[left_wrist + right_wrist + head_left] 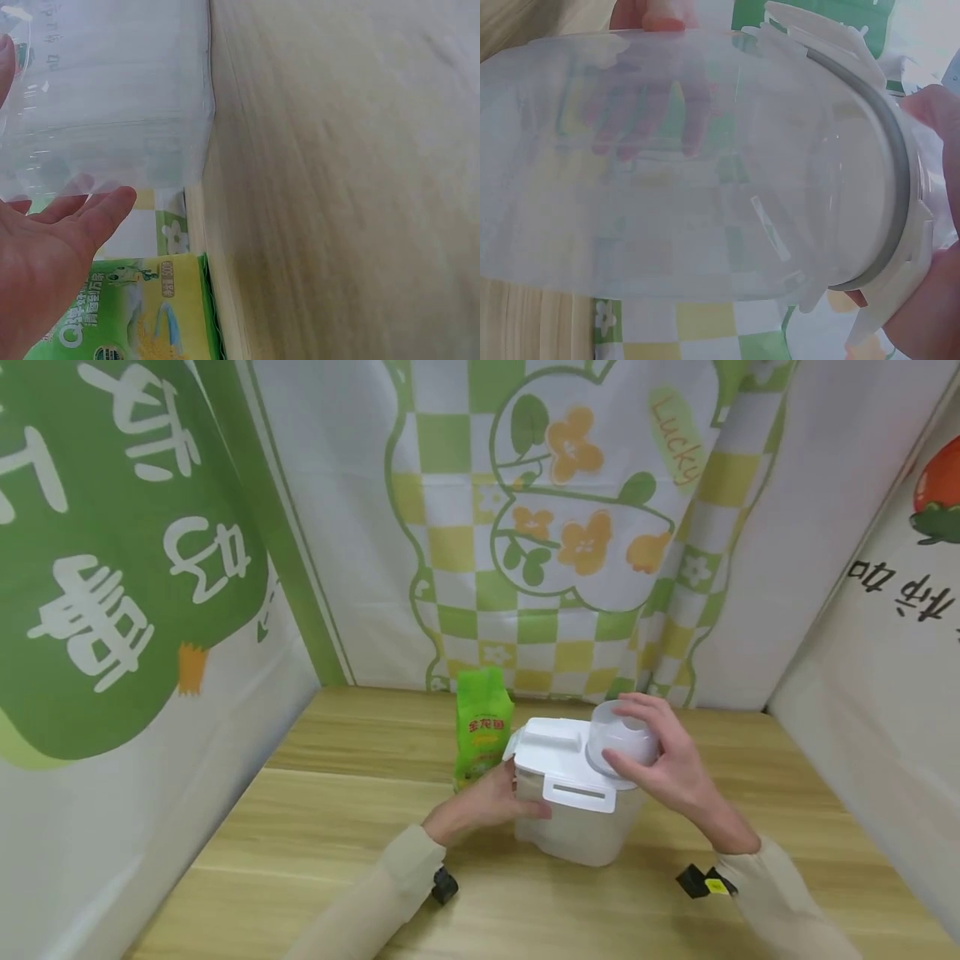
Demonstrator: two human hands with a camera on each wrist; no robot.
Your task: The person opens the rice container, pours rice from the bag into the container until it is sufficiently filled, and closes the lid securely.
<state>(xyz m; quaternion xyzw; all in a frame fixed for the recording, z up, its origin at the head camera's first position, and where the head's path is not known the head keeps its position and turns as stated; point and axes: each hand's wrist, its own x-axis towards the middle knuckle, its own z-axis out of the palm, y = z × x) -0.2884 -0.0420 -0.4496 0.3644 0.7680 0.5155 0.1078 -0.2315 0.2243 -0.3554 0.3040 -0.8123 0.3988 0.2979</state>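
A clear plastic storage container (573, 835) with a white lid (555, 752) stands on the table, tilted a little in the head view. My left hand (487, 797) holds its left side, thumb on the front and fingers behind; the right wrist view shows those fingers through the clear wall (705, 225). On the lid's right end sits a translucent round measuring cup (626, 739). Thumb and fingers of my right hand (675, 760) grip that cup from either side. White latch tabs (579, 793) hang at the lid's edges.
Just behind my left hand, a green bag of grain (483, 727) stands upright on the wooden table (315, 843). A checked curtain (450, 568) closes off the back, and printed cloth walls (172, 635) rise at both sides.
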